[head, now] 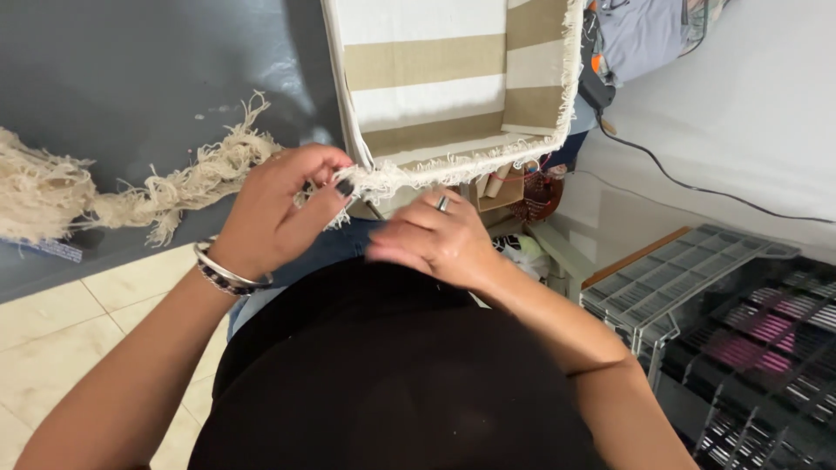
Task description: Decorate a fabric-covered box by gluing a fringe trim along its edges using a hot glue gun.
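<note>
Two hands at striped cloth (435, 78) — left hand (283, 209) grip pinching fringe (409, 174), right hand (435, 239) loosely curled.

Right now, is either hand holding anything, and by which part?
The left hand pinches the frayed fringe edge of the beige-and-white striped woven cloth. The right hand appears to hold nothing.

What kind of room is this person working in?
Probably a home craft or sewing corner: a striped cloth with a frayed fringe, a pile of pulled threads on a dark table, and wire racks nearby.
</note>
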